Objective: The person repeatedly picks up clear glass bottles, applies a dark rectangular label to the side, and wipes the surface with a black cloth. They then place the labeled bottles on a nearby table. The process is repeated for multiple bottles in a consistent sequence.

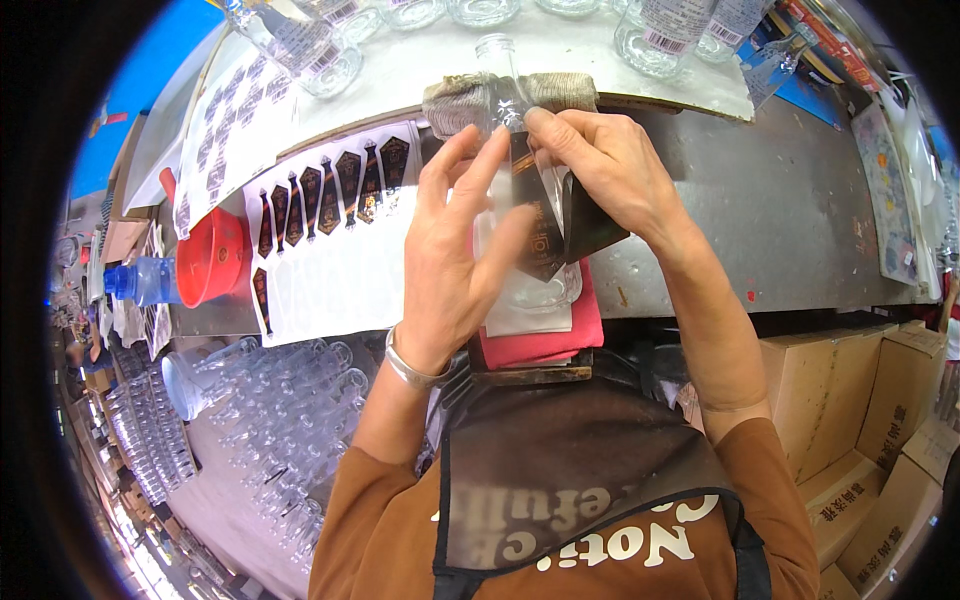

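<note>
A clear glass bottle [497, 58] lies in front of me, its neck pointing away and resting on a rolled grey cloth [455, 100]. On its upper face sits a black, tie-shaped label [540, 232] with orange print. My left hand [455, 235] is over the bottle's left side, fingers spread and slightly blurred, holding nothing. At the bottle's shoulder, the thumb and forefinger of my right hand [615, 170] close near the label's upper end. A black flat piece [592, 222] shows under that palm, gripped by the curled fingers; its far end is hidden.
Left of the bottle lies a white sheet of black labels [315, 290], beside a red bowl [232, 262] and a blue-capped bottle [145, 284]. Pink cloth [500, 350] lies under the bottle's base. Several glass bottles stand at the back; many more lie lower left. Cardboard boxes [815, 375] are at right.
</note>
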`<state>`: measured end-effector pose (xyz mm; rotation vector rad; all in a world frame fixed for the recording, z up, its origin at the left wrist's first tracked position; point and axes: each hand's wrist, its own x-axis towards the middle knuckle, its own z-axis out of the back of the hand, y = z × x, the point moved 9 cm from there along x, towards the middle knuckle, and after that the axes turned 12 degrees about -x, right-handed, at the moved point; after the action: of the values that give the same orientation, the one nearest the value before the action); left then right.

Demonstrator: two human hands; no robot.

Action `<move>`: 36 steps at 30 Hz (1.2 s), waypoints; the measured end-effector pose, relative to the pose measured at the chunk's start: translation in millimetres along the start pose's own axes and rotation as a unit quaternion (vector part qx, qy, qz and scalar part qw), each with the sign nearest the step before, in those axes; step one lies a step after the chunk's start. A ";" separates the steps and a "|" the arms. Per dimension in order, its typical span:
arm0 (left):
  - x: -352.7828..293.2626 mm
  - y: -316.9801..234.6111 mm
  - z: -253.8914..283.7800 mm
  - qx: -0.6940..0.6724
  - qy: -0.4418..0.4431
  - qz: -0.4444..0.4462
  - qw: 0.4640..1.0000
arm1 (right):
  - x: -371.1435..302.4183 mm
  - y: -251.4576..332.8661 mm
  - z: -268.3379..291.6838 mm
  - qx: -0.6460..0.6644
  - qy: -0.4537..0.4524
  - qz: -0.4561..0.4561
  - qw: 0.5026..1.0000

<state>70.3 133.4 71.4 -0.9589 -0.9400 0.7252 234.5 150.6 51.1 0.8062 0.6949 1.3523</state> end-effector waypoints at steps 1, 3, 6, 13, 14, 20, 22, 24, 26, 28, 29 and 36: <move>0.8 -1.4 -0.3 0.025 0.005 -0.012 1.000 | 0.2 -0.6 -0.6 -0.005 0.005 -0.001 1.000; 0.3 -1.9 -2.1 0.052 0.007 -0.026 0.998 | -0.1 -0.2 -1.6 0.001 0.005 0.004 1.000; -1.0 -0.5 -3.8 0.060 0.001 -0.030 0.998 | -0.3 -1.2 -2.4 0.008 -0.003 0.012 1.000; -2.7 0.7 -4.3 0.070 -0.001 -0.030 0.997 | -16.7 -55.6 -9.4 0.227 -0.017 -0.085 0.970; -2.5 1.5 -3.5 0.072 -0.004 -0.031 0.997 | -32.0 -86.2 -21.8 0.337 0.004 -0.192 0.922; -1.6 3.5 -3.8 0.013 -0.014 -0.028 0.999 | -45.9 -87.2 14.9 0.358 -0.118 -0.112 0.920; -2.1 6.1 -2.3 0.012 -0.017 -0.032 0.999 | -27.3 -21.0 39.8 0.265 -0.098 0.000 0.959; -2.4 8.7 -3.0 -0.023 -0.027 -0.019 0.999 | -8.7 21.5 45.7 0.080 -0.025 0.101 0.991; -2.0 9.7 -3.5 -0.016 -0.026 -0.017 0.999 | 7.6 49.4 45.3 -0.069 -0.011 0.160 0.985; -2.7 11.3 -5.3 -0.019 -0.025 -0.013 0.999 | 22.8 56.3 48.4 -0.095 -0.042 0.201 0.974; -3.6 11.7 -4.8 -0.023 -0.028 -0.011 0.999 | 25.0 60.7 49.8 -0.064 -0.068 0.231 0.969; -3.9 9.7 -2.8 -0.022 -0.035 -0.007 0.999 | 23.9 67.4 50.2 -0.104 -0.097 0.244 0.959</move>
<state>70.3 133.1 60.6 -0.9693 -1.0266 0.7331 240.5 172.1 135.6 0.9612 0.1944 1.7255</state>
